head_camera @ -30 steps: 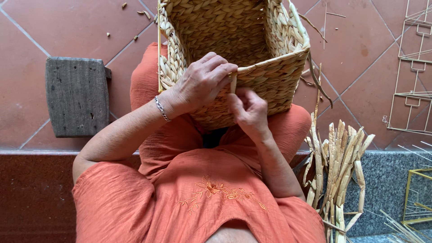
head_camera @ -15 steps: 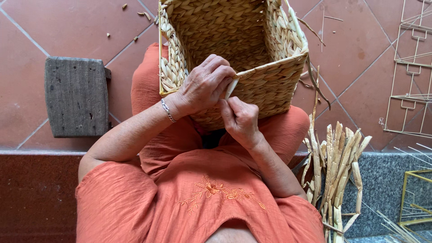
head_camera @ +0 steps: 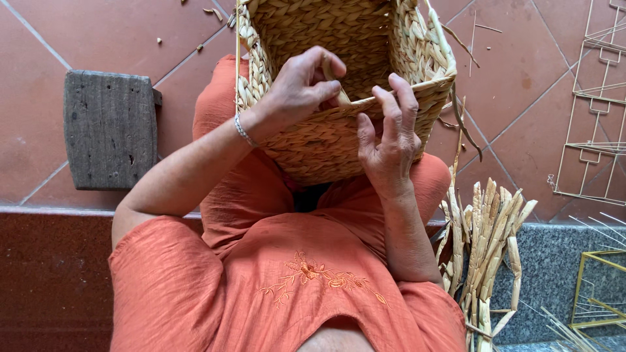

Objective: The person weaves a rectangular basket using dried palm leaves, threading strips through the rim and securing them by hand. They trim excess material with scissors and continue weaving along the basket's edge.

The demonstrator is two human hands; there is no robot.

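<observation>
A square woven straw basket (head_camera: 339,39) rests on my lap, its opening facing up. My left hand (head_camera: 297,88), with a silver bracelet at the wrist, pinches a pale straw strand (head_camera: 334,83) at the basket's near rim. My right hand (head_camera: 388,140) is just right of it, palm against the basket's outer wall, with fingertips on the near rim and fingers spread apart. I wear orange clothes with embroidery on the front.
A bundle of dried straw strands (head_camera: 486,241) leans beside my right leg. A grey wooden block (head_camera: 107,130) lies on the red tile floor at left. Pale wire frames (head_camera: 596,111) lie at right, and a yellowish wire frame (head_camera: 596,287) sits at lower right.
Both hands have risen from the basket's side wall to its near rim. My left hand now pulls the strand over the rim, and my right hand's fingers have opened.
</observation>
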